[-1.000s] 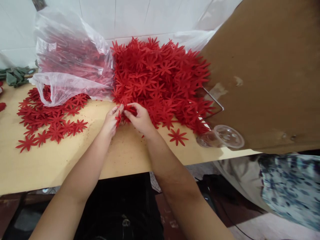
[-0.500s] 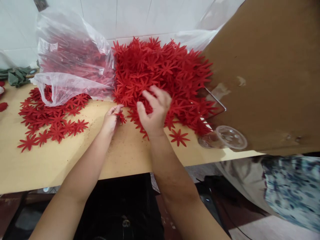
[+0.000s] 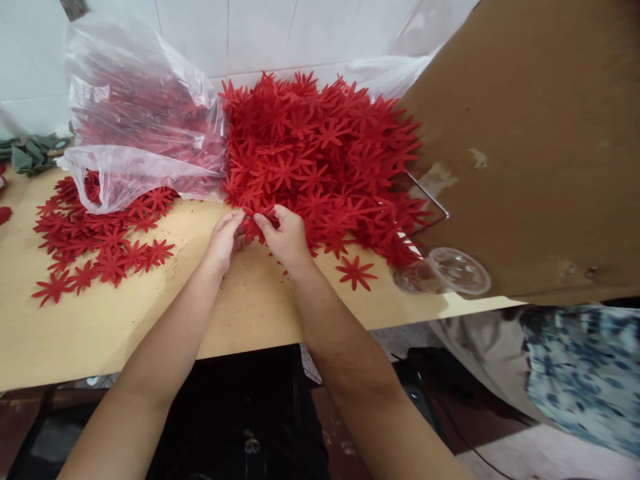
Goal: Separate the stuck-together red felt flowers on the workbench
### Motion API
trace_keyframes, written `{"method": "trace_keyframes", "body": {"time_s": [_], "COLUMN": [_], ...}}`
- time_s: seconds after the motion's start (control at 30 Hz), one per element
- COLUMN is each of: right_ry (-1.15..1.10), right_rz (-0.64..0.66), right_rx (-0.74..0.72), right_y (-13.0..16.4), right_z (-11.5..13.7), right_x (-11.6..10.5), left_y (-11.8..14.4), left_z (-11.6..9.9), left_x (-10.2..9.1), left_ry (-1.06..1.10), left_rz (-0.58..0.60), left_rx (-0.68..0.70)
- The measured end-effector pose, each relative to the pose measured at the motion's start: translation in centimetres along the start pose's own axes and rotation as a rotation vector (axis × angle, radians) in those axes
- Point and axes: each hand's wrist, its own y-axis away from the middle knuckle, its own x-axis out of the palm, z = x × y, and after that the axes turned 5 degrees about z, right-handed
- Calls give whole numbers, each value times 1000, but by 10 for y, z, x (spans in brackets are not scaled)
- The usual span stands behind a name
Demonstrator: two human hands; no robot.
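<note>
My left hand [image 3: 227, 239] and my right hand [image 3: 287, 237] meet at the front of a tall heap of red flower-shaped cutouts [image 3: 320, 147]. Between their fingertips is a red flower cutout [image 3: 257, 220], pinched from both sides; its petals are partly hidden by the fingers. Both hands are closed on it. A looser spread of the same red flowers [image 3: 107, 247] lies to the left of my left arm. One single red flower [image 3: 356, 272] rests flat on the table, to the right of my right wrist.
A clear plastic bag [image 3: 145, 120] full of red flowers stands against the tiled wall. On the right, a big cardboard sheet [image 3: 540, 133] rises beside a clear plastic cup [image 3: 460, 272] lying on its side. Green fabric pieces [image 3: 33, 155] sit at the far left of the wooden table [image 3: 240, 320].
My right hand has moved down and left from over the heap to meet my left hand, its spread fingers now pinching a red flower. My left hand stays nearly in place.
</note>
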Motion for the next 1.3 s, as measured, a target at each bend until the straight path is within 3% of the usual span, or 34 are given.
{"method": "trace_keyframes", "body": {"time_s": [0.23, 0.47, 0.83, 1.17, 1.3], "right_ry": [70, -45, -170, -27, -40], "right_rz": [-31, 73, 150, 93, 126], "right_rx": [25, 24, 60, 67, 62], "right_y": [1, 0, -1, 1, 0], "right_z": [8, 9, 9, 10, 6], "right_x": [1, -1, 0, -1, -1], "left_y": [10, 5, 4, 0, 0], "left_z": [-5, -4, -6, -5, -4], "left_x": [9, 6, 3, 4, 4], "left_ry": [-206, -244, -235, -243, -274], "left_rz": [90, -51, -51, -88, -71], "left_rx": [74, 145, 161, 129, 187]}}
